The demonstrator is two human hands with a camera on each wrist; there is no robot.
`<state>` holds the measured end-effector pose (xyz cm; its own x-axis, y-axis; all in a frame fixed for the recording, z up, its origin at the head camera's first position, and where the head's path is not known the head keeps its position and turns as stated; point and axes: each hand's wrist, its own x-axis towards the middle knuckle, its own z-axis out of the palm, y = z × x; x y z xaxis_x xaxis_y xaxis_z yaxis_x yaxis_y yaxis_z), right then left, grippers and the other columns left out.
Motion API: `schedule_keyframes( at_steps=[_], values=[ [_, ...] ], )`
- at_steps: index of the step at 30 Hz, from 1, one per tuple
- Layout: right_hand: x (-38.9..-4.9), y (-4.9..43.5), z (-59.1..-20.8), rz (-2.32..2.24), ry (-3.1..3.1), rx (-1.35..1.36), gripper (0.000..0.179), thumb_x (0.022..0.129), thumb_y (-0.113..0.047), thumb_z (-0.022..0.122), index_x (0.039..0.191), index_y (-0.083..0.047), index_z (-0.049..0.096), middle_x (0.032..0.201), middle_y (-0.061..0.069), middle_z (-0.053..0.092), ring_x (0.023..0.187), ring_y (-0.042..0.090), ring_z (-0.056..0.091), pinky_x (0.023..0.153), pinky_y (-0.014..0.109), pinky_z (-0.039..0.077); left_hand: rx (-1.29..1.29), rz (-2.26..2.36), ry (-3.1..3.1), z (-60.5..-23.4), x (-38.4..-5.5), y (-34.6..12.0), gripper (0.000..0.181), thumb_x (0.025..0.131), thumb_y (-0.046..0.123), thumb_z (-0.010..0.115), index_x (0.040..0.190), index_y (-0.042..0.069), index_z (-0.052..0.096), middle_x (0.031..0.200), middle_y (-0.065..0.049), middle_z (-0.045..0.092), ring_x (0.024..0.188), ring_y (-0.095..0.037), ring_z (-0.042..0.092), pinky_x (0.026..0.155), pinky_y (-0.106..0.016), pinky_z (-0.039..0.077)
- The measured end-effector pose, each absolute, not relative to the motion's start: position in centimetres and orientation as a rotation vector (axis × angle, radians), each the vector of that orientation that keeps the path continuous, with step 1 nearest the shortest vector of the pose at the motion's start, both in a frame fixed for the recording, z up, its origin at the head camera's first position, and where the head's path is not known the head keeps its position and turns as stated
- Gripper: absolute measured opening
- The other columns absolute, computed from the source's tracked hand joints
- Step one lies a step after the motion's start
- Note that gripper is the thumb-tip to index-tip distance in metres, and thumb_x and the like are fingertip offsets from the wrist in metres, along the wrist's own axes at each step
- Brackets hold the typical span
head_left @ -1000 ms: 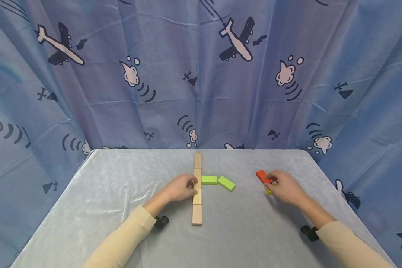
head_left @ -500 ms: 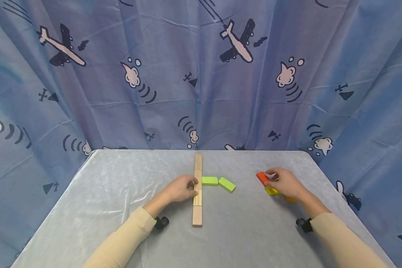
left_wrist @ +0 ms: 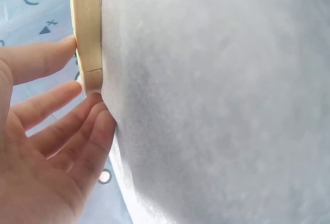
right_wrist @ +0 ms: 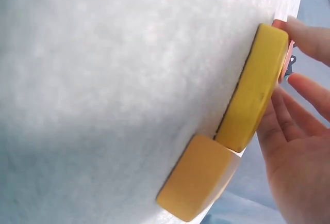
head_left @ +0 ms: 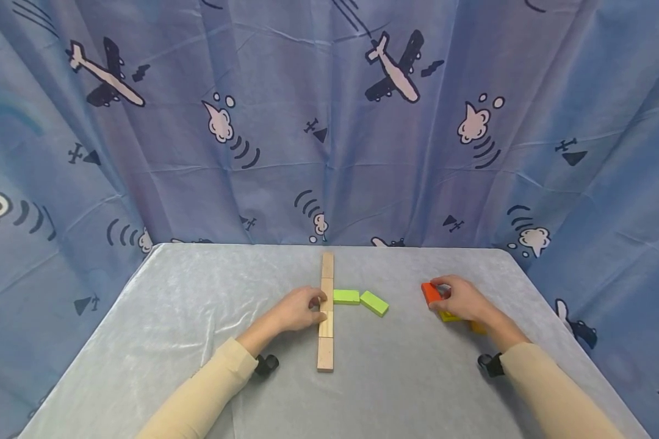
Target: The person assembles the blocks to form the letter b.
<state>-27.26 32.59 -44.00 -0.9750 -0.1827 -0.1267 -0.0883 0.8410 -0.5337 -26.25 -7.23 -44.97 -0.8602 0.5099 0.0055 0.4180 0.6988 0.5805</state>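
- The left hand (head_left: 296,310) had its thumb and fingertips parted, resting against the left side of the wooden row (head_left: 326,291) without closing round it.
- The right hand (head_left: 464,299) had its thumb and forefinger spread along the right side of the red block (head_left: 431,294), without a clasp; how firmly they pressed could not be told.
- Beneath and beside those right fingers lay the yellow block (right_wrist: 252,87), its near end at the orange block (right_wrist: 198,177).
- Right of the row, one green block (head_left: 346,297) met its edge; the angled green block (head_left: 374,303) lay just beside.
- Grey cloth (head_left: 395,378) stretched between the green pair and the red block, and toward the person.
- The row's far end lay near the table's back edge, before the curtain (head_left: 252,91).
- Both forearms reached forward and inward, palms facing each other.
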Motion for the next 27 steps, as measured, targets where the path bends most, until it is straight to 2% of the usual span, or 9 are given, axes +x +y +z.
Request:
schedule_keyframes(
  at_steps=[13,21,27],
  values=[
    [-27.6,31.5,-44.5,-0.769,2.88,-0.237,0.068,0.083,-0.032,0.083,0.133,0.008,0.057,0.116,0.019,0.061,0.099,0.031,0.056,0.089,0.048,0.05,0.759,0.894,2.75,-45.0,-26.1,-7.2,0.034,0.088,0.016,0.078,0.119,0.004,0.068,0.103,-0.01,0.065,0.092,-0.023,0.06,0.082,-0.042,0.051],
    [-27.2,30.1,-44.7,-0.814,2.912,-0.325,0.064,0.078,-0.028,0.087,0.125,0.008,0.061,0.106,0.013,0.062,0.092,0.025,0.057,0.077,0.037,0.048,0.751,0.887,2.753,-45.1,-26.2,-7.2,0.035,0.088,0.017,0.078,0.12,0.004,0.068,0.103,-0.009,0.065,0.091,-0.021,0.06,0.081,-0.04,0.051],
    [-26.6,29.2,-44.3,-0.818,2.911,-0.365,0.062,0.078,-0.03,0.087,0.124,0.004,0.063,0.104,0.01,0.062,0.091,0.024,0.056,0.076,0.036,0.048,0.754,0.903,2.749,-45.1,-26.4,-7.2,0.035,0.088,0.016,0.078,0.119,0.003,0.068,0.102,-0.009,0.065,0.09,-0.021,0.059,0.081,-0.041,0.051]
  ],
)
